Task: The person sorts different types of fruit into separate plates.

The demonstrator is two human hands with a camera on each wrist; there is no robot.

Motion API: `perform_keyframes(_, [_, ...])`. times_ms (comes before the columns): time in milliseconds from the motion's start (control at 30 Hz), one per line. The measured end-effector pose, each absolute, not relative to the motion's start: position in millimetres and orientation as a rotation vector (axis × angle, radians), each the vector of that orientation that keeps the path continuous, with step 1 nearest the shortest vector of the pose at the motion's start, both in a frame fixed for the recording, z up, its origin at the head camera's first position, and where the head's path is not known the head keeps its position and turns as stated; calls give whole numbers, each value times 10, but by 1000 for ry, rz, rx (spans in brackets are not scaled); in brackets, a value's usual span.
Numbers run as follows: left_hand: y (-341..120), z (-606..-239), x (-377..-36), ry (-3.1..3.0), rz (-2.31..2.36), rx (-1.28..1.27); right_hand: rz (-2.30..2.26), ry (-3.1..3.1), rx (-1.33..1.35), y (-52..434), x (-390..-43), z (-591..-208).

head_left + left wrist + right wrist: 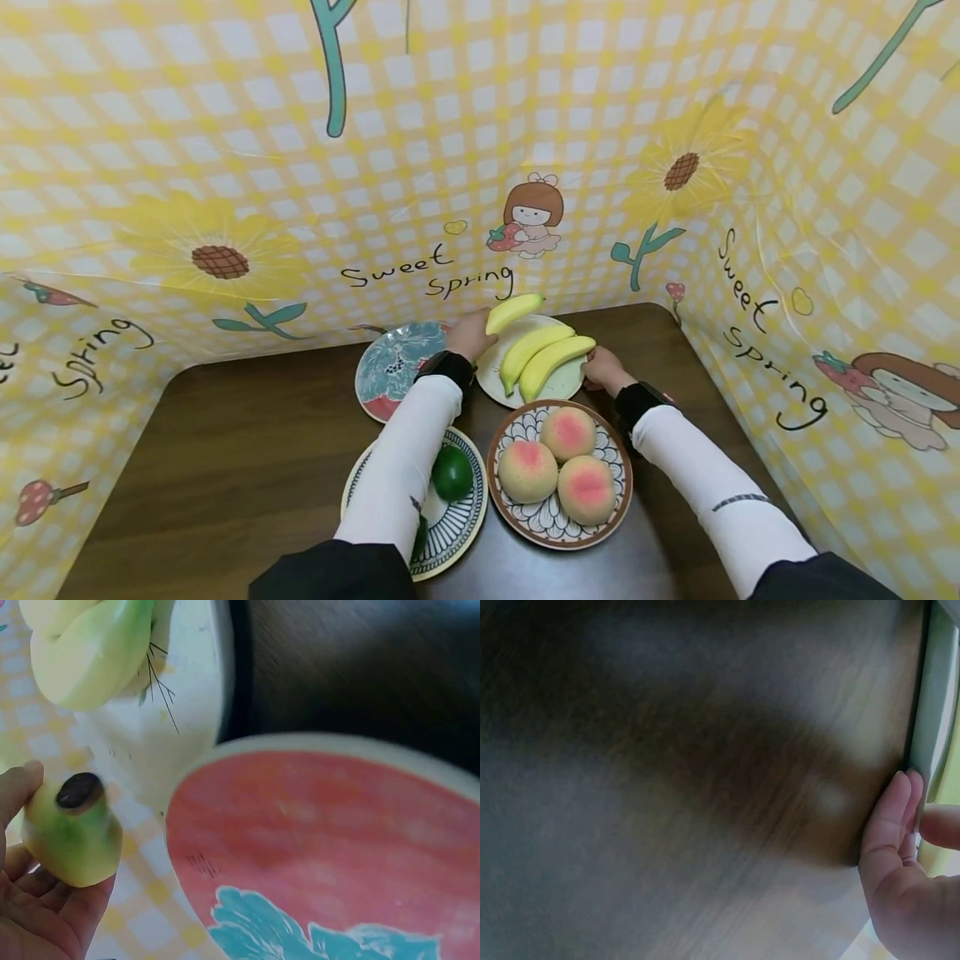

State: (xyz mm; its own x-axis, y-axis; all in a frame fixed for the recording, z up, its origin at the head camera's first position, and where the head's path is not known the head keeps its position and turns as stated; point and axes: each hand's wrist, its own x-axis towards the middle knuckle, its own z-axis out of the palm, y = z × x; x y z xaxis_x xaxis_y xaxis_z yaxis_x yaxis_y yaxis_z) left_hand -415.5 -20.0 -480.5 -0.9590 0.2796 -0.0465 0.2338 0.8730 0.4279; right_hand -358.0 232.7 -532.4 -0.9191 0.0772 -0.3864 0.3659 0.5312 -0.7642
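My left hand point(468, 336) holds a yellow banana point(514, 313) above the left back side of a pale plate point(562, 387). In the left wrist view, the dark stem end of that banana point(71, 844) faces the camera, with thumb and fingers round its sides. Two more bananas point(553, 367) lie side by side on the pale plate. At the plate's right edge is my right hand point(606, 368). The right wrist view shows its thumb and fingers on either side of the plate rim point(937, 697), pinching it.
A blue and red plate point(397, 362) sits left of the pale plate. Nearer stand a brown-rimmed plate point(517, 523) with three peaches point(576, 490) and a patterned plate point(468, 533) with a green fruit point(452, 473), partly behind my left sleeve. Checked cloth point(420, 167) walls the table's back and sides.
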Motion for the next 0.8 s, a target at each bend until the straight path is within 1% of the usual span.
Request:
perform_keyframes(233, [-154, -4901, -4157, 2944, 705, 405, -1397, 2445, 366, 2283, -3606, -5362])
perform_keyframes(467, [-108, -5063, -4185, 2874, 698, 300, -1382, 2428, 371, 2267, -3602, -5358])
perform_keyframes(800, [-6, -5155, -4278, 2821, 790, 386, -1371, 2450, 398, 2337, -3592, -5318])
